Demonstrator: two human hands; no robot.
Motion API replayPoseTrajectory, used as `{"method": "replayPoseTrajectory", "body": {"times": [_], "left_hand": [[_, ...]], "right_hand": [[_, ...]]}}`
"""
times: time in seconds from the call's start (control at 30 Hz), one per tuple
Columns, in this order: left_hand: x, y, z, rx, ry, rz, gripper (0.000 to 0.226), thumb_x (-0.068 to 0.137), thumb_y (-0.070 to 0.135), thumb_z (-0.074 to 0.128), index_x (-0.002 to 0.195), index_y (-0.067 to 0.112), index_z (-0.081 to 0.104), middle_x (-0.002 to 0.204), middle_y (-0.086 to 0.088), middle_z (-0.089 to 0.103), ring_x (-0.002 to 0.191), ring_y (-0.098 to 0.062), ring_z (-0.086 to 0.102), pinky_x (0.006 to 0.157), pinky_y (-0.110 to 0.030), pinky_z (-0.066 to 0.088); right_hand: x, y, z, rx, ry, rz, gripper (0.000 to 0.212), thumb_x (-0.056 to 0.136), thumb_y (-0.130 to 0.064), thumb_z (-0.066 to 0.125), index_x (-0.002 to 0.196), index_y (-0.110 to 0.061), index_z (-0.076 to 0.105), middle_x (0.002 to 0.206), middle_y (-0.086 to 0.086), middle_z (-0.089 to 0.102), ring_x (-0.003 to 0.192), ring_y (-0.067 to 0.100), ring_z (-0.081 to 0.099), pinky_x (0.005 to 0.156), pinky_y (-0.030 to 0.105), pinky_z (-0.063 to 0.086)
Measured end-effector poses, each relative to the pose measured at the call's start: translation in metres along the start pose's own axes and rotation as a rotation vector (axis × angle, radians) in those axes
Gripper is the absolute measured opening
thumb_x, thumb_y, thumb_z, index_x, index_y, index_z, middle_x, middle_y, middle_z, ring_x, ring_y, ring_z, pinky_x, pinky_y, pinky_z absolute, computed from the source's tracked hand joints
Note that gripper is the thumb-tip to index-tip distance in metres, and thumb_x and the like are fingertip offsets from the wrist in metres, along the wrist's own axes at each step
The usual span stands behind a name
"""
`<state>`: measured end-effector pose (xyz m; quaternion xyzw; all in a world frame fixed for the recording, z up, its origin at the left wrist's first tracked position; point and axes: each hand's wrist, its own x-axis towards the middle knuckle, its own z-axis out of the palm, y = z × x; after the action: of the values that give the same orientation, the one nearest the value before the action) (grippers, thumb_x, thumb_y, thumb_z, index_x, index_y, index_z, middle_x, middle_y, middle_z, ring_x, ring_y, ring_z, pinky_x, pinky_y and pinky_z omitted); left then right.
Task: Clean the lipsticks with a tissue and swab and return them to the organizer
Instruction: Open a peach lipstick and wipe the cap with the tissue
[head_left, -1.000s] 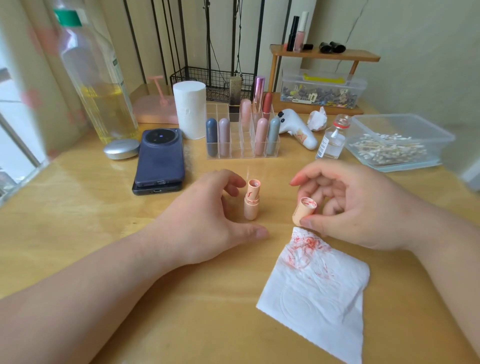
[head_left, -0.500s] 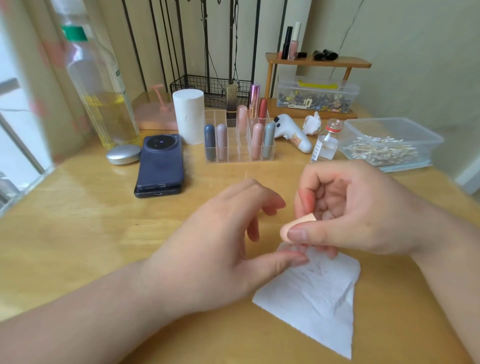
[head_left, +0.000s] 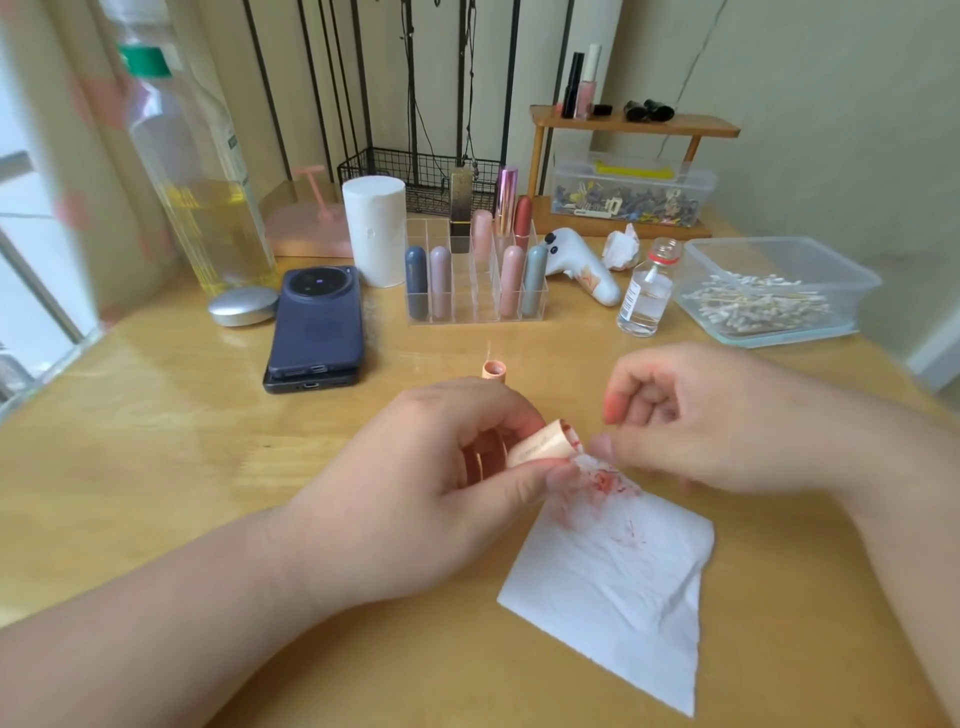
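Stacked phones (head_left: 317, 317) lie near a tall bottle (head_left: 200, 171).

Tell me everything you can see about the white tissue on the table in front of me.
The white tissue is a thin, soft-looking paper square, lying mostly flat on the wooden table. Its far corner is bunched, lifted and smeared with red marks; fainter streaks run toward the middle. A crease rumples its right edge. The left hand holds a peach lipstick cap against that corner, and the right hand seems to pinch it there.
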<state>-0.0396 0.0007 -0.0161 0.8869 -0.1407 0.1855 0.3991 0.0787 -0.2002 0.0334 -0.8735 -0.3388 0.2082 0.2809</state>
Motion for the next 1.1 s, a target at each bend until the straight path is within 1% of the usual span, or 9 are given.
{"method": "replayPoseTrajectory", "body": {"times": [0.27,0.47,0.57,0.67,0.77,0.87,0.97,1.03,1.1], "left_hand": [[-0.002,0.000,0.004,-0.291,-0.089,-0.102,0.026,0.085,0.049,0.069,0.099,0.027,0.071,0.082,-0.002,0.069,0.074,-0.028,0.063,0.066,-0.049,0.053],[0.000,-0.003,0.005,-0.473,-0.229,-0.233,0.023,0.075,0.032,0.083,0.092,0.019,0.073,0.095,-0.006,0.069,0.083,-0.028,0.064,0.072,-0.049,0.051],[0.002,-0.001,0.003,-0.480,-0.249,-0.248,0.021,0.074,0.021,0.085,0.090,0.013,0.075,0.116,-0.005,0.068,0.110,-0.007,0.063,0.072,-0.032,0.051],[0.000,0.005,0.003,-0.636,-0.286,-0.272,0.020,0.075,0.010,0.081,0.093,0.003,0.074,0.112,-0.005,0.072,0.093,-0.007,0.065,0.075,-0.025,0.049],[-0.001,0.012,0.004,-0.697,-0.210,-0.316,0.020,0.073,0.011,0.082,0.093,0.010,0.076,0.081,-0.007,0.072,0.070,-0.018,0.063,0.067,-0.032,0.053],[0.002,0.016,0.000,-0.719,-0.069,-0.338,0.023,0.071,0.013,0.085,0.092,0.008,0.077,0.080,-0.013,0.076,0.074,-0.021,0.072,0.076,-0.030,0.060],[0.005,0.018,-0.001,-0.769,0.089,-0.360,0.027,0.067,0.018,0.080,0.092,0.009,0.077,0.085,-0.015,0.077,0.080,-0.026,0.075,0.088,-0.036,0.059],[0.006,0.020,-0.001,-0.812,0.172,-0.366,0.032,0.063,0.021,0.080,0.092,0.007,0.076,0.085,-0.016,0.077,0.080,-0.027,0.075,0.086,-0.036,0.060],[0.006,0.020,-0.001,-0.824,0.206,-0.381,0.034,0.063,0.020,0.081,0.092,0.004,0.075,0.085,-0.018,0.077,0.079,-0.028,0.074,0.085,-0.036,0.060]], "right_hand": [[0.001,0.004,0.012,-0.318,-0.116,0.103,0.060,0.057,-0.060,0.081,0.107,-0.043,0.053,0.090,-0.019,0.060,0.078,-0.002,0.060,0.071,0.028,0.055],[-0.002,0.002,0.004,-0.308,-0.274,-0.004,0.027,0.074,-0.026,0.080,0.095,-0.028,0.063,0.080,-0.008,0.070,0.068,0.005,0.063,0.065,0.036,0.053],[-0.011,0.001,-0.022,-0.009,-0.328,-0.078,0.018,0.073,-0.018,0.080,0.084,-0.018,0.066,0.077,-0.001,0.070,0.069,0.010,0.062,0.059,0.033,0.050],[-0.013,-0.001,-0.031,0.229,-0.368,-0.107,0.013,0.072,-0.010,0.076,0.082,-0.014,0.069,0.077,0.003,0.069,0.070,0.015,0.063,0.059,0.027,0.049],[-0.007,-0.003,-0.029,0.441,-0.403,-0.085,0.017,0.074,0.000,0.069,0.091,-0.001,0.072,0.087,0.019,0.073,0.077,0.025,0.069,0.064,0.031,0.056],[-0.002,-0.001,-0.026,0.739,-0.401,-0.077,0.029,0.081,0.001,0.065,0.108,0.011,0.066,0.108,0.031,0.068,0.094,0.035,0.069,0.083,0.039,0.058],[-0.004,0.006,-0.014,1.307,-0.492,-0.253,0.050,0.097,-0.014,0.056,0.139,0.010,0.045,0.141,0.030,0.049,0.133,0.042,0.046,0.116,0.051,0.030],[-0.010,0.013,-0.006,1.575,-0.449,-0.285,0.064,0.101,-0.020,0.050,0.153,0.005,0.022,0.156,0.028,0.027,0.146,0.042,0.023,0.122,0.052,0.010],[-0.009,0.016,0.010,1.599,-0.366,-0.316,0.065,0.100,-0.017,0.055,0.153,0.002,0.022,0.157,0.026,0.027,0.146,0.041,0.024,0.121,0.053,0.014]]}}
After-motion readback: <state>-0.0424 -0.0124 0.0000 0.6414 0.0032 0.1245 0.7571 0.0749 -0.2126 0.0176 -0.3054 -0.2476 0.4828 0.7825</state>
